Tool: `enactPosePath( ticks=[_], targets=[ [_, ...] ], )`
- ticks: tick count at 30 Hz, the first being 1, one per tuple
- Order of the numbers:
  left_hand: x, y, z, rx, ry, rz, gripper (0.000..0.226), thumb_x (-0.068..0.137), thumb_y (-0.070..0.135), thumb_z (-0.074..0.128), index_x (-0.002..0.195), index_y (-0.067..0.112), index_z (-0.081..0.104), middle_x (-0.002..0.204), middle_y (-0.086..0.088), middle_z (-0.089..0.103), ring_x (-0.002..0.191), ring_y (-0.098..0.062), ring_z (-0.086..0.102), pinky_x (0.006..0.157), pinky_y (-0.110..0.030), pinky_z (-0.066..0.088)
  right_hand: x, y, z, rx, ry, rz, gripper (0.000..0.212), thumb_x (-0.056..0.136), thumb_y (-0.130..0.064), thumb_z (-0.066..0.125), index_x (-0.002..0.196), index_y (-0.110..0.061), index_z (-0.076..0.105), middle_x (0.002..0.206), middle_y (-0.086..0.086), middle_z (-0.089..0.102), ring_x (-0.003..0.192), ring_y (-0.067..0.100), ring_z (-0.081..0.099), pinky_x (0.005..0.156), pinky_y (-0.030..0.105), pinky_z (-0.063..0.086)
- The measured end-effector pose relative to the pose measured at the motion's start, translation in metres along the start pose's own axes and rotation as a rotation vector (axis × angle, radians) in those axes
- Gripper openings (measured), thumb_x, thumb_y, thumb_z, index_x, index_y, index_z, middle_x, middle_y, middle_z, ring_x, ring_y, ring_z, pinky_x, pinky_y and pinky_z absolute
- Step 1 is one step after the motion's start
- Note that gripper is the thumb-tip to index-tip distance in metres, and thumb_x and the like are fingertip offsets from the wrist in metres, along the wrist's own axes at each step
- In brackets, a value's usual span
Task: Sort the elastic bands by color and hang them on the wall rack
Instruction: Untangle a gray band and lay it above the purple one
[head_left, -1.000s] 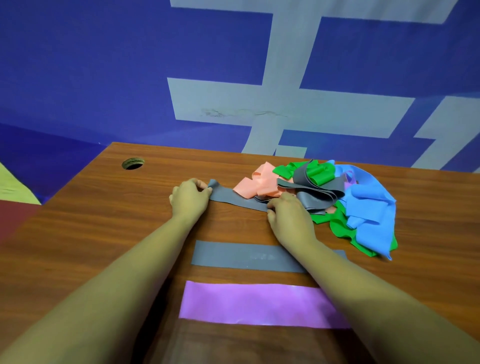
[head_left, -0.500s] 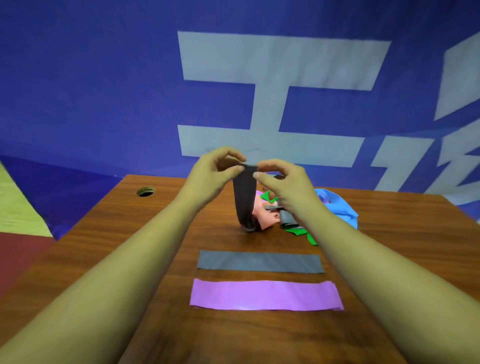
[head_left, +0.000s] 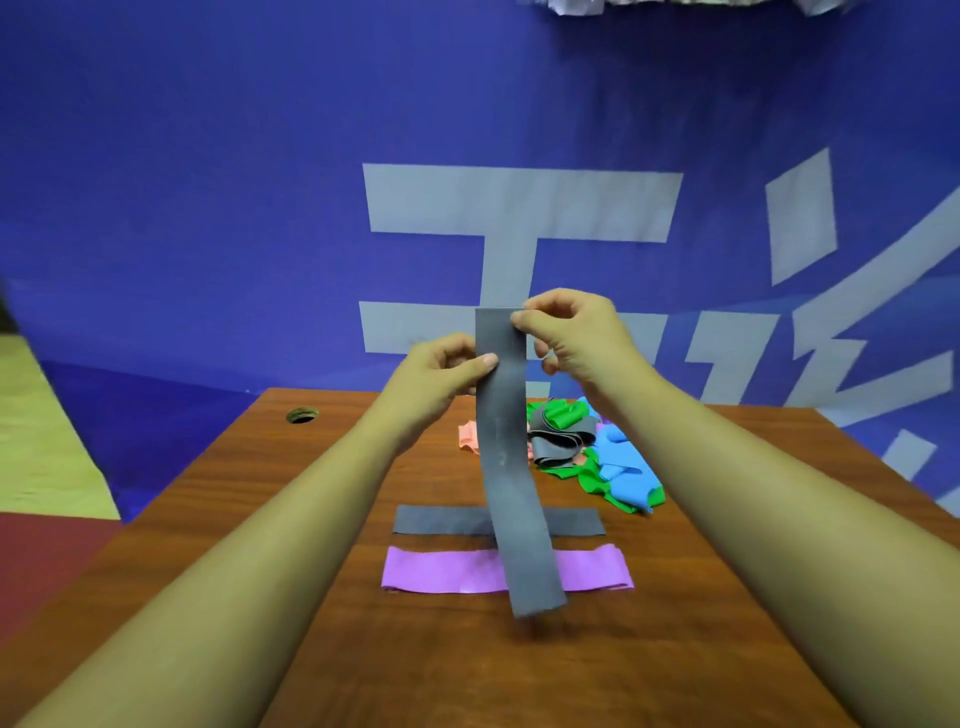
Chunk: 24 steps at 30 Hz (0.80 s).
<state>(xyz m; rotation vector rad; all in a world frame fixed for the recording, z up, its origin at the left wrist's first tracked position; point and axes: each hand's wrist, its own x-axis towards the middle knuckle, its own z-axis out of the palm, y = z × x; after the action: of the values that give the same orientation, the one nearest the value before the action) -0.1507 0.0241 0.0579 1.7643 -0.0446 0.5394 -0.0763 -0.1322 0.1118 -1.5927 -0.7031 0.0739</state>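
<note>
Right hand (head_left: 569, 340): pinches top of grey band (head_left: 511, 467).
Left hand (head_left: 441, 371): pinches its left edge, lower.
Band: hangs above table (head_left: 234, 493).

A hanging grey band (head_left: 511, 467), a long flat strip, is held upright above the table (head_left: 363, 649). The right hand (head_left: 571, 338) pinches its top corner and the left hand (head_left: 441, 369) pinches its left edge just below. Its lower end hangs free and curves slightly towards the viewer. A flat grey band (head_left: 441, 521) lies crosswise on the wood. A purple band (head_left: 441, 569) lies flat and parallel just nearer, a narrow gap apart. Farther back, to the right, is a tangled heap: a salmon band (head_left: 467, 436), a folded grey band (head_left: 558, 447), crumpled green bands (head_left: 563, 415) and blue bands (head_left: 623, 467), overlapping one another.
</note>
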Motion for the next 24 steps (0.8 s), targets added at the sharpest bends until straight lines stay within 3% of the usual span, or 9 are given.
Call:
enactPosePath(
  ticks=[7, 8, 12, 15, 18, 24],
  targets=[
    [-0.015, 0.004, 0.014, -0.005, -0.148, -0.057, 0.011, 0.092, 0.02, 0.063, 0.09, 0.024, 0.073, 0.087, 0.002, 0.071, 0.086, -0.015, 0.063, 0.085, -0.041, 0.048, -0.018, -0.013, -0.014, -0.226, -0.096, -0.023, 0.009, 0.083, -0.018, 0.073, 0.077, -0.013, 0.071, 0.064, -0.006, 0.061, 0.048, -0.005, 0.048, 0.048, 0.01, 0.037],
    [-0.019, 0.002, 0.016, -0.063, -0.161, -0.08, 0.009, 0.09, 0.021, 0.065, 0.093, 0.022, 0.073, 0.092, -0.001, 0.072, 0.089, -0.018, 0.063, 0.085, -0.042, 0.048, -0.019, -0.013, -0.015, -0.223, -0.092, -0.027, 0.009, 0.084, -0.018, 0.073, 0.076, -0.013, 0.071, 0.065, -0.006, 0.062, 0.051, -0.005, 0.05, 0.049, 0.01, 0.039],
    [-0.037, -0.02, 0.017, -0.181, -0.241, -0.204, 0.043, 0.077, 0.028, 0.075, 0.114, 0.008, 0.069, 0.115, -0.018, 0.069, 0.106, -0.035, 0.064, 0.098, -0.052, 0.046, -0.019, -0.012, -0.017, -0.1, -0.029, 0.027, 0.01, 0.084, -0.018, 0.072, 0.079, -0.01, 0.072, 0.073, -0.001, 0.065, 0.071, 0.009, 0.058, 0.066, 0.029, 0.053],
    [-0.054, -0.042, 0.014, -0.099, -0.347, -0.303, 0.028, 0.079, 0.027, 0.074, 0.102, 0.012, 0.073, 0.094, -0.007, 0.069, 0.085, -0.019, 0.061, 0.087, -0.04, 0.05, -0.018, -0.003, -0.021, 0.029, 0.056, 0.088, 0.009, 0.085, -0.013, 0.07, 0.08, -0.006, 0.07, 0.074, 0.003, 0.064, 0.072, 0.014, 0.058, 0.07, 0.035, 0.056],
    [-0.071, -0.06, 0.005, 0.017, -0.358, -0.384, 0.013, 0.083, 0.033, 0.069, 0.081, 0.02, 0.073, 0.069, 0.006, 0.058, 0.064, -0.01, 0.05, 0.067, -0.025, 0.041, -0.018, 0.012, -0.028, 0.074, 0.148, 0.153, 0.013, 0.087, -0.012, 0.068, 0.074, -0.012, 0.065, 0.075, 0.004, 0.063, 0.068, 0.015, 0.059, 0.058, 0.027, 0.055],
    [-0.093, -0.095, -0.022, -0.095, -0.32, -0.562, 0.02, 0.073, 0.026, 0.072, 0.087, 0.011, 0.07, 0.075, -0.002, 0.064, 0.064, -0.01, 0.057, 0.06, -0.02, 0.047, -0.023, 0.055, -0.051, 0.107, 0.307, 0.287, 0.017, 0.089, -0.011, 0.065, 0.072, -0.011, 0.062, 0.07, 0.006, 0.061, 0.062, 0.018, 0.059, 0.056, 0.026, 0.053]
  ],
)
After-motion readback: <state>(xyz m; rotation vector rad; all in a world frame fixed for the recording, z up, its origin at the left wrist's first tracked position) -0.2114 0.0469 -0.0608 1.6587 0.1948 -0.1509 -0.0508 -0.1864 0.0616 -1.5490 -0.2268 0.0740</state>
